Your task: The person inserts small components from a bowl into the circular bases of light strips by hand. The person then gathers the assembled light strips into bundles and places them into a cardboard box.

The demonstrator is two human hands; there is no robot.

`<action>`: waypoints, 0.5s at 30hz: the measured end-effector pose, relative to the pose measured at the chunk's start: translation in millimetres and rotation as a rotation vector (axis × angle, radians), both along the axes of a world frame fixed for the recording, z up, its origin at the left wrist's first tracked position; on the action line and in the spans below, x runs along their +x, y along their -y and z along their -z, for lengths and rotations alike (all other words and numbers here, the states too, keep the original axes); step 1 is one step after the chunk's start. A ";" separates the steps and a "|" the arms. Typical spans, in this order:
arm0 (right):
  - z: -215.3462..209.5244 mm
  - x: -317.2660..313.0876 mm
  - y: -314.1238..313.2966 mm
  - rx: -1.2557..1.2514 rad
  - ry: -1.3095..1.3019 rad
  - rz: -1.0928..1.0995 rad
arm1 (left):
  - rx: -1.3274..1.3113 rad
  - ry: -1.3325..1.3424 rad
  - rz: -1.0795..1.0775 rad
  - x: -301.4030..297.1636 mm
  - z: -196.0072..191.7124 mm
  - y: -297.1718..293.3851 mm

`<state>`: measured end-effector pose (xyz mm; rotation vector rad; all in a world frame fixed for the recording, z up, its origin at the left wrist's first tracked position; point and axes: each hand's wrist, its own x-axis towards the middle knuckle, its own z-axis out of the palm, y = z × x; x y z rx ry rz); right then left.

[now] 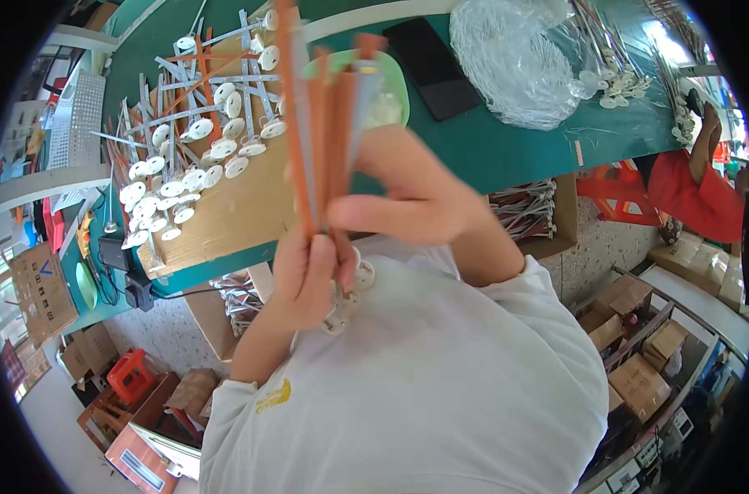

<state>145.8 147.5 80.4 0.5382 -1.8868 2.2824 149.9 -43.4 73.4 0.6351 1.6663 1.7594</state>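
Note:
My left hand (302,278) is closed round the lower part of a bundle of orange and grey flat strips (323,156). White round discs (338,319) at the strips' lower ends stick out beneath that hand. Above it, my right hand (411,193) is closed on the same bundle, its thumb across the strips and its other fingers partly hidden behind them. The upper ends of the strips are blurred. To the left, many similar strips with white discs (200,128) lie heaped on a cardboard sheet (247,198) on the green table.
A light green bowl (397,82) stands behind the bundle, beside a black phone (432,66). Farther right lies a clear plastic bag (514,66) of thin white pieces. Boxes of strips (527,210) sit below the table edge. Another person in a red sleeve (691,198) is at the far right.

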 end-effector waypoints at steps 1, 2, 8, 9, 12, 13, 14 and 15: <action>1.7 -0.4 -19.9 0.048 -0.132 0.049 | 0.005 -0.005 -0.088 3.7 9.3 7.2; 3.5 4.9 -42.1 0.058 -0.086 0.257 | 0.032 0.039 -0.128 0.3 15.3 13.2; 58.3 -4.0 -254.5 1.361 0.200 1.465 | 0.244 0.151 -0.168 -15.9 28.0 29.8; 67.0 -2.5 -266.9 1.453 0.418 1.327 | 0.216 0.166 -0.173 -16.8 26.7 27.9; 80.5 -14.7 -264.2 1.611 0.580 1.123 | 0.123 0.202 -0.201 -11.5 23.9 25.3; 74.6 -16.9 -251.7 1.615 0.575 1.191 | 0.096 0.216 -0.206 -10.9 25.5 25.3; 81.7 -11.8 -257.5 1.639 0.554 1.225 | 0.081 0.211 -0.166 -13.0 23.5 24.2; 84.0 -12.4 -254.7 1.549 0.595 1.290 | 0.046 0.202 -0.163 -14.3 26.5 24.5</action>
